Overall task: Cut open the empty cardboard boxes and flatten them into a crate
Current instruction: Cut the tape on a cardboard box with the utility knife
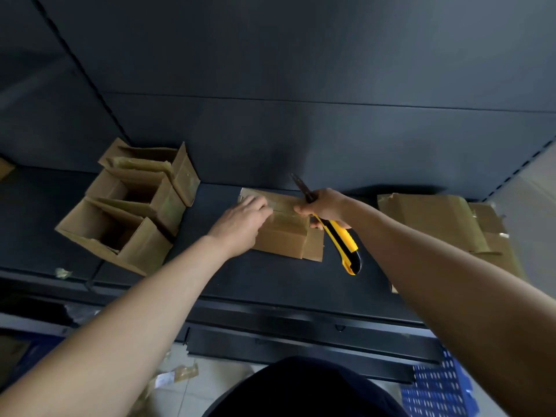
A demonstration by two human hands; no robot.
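While my left hand (240, 224) lies flat, fingers straight, on the low taped brown cardboard box (285, 239), item one is pinned against the dark metal shelf (270, 284) for cutting
Item two: yellow-and-black utility knife (341, 239), gripped in my right hand (323, 207), fingers curled round the handle, blade out and tilted up, clear of the card; this hand's fingertips also touch the box's right end
Item three: three open-topped brown cartons (129, 206), well left of my left hand, apparently awaiting the knife
Item four: stack of flattened brown cardboard (445, 224), just right of my right arm, seemingly done
Item five: blue perforated plastic crate (436, 386), down below my right elbow, judged the destination
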